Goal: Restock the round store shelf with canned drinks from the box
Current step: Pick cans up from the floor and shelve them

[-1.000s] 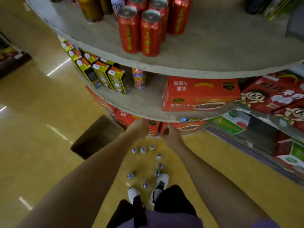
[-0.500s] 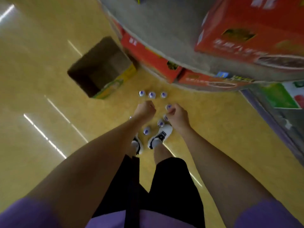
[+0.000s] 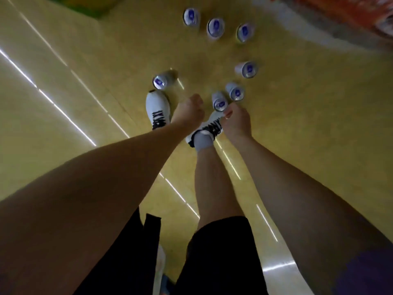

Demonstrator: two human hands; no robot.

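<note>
Retail shop floor. Glossy yellow floor reflecting long strips of ceiling light; 7 identical drink cans standing upright on it in a loose arc; curved grey shelf base at the upper right, with blurred red-orange packaged stock above it.

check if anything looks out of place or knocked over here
Nothing knocked over or spilled: seven cans stand upright but loose on the floor, ringing the feet, one right beside the right shoe.
</note>
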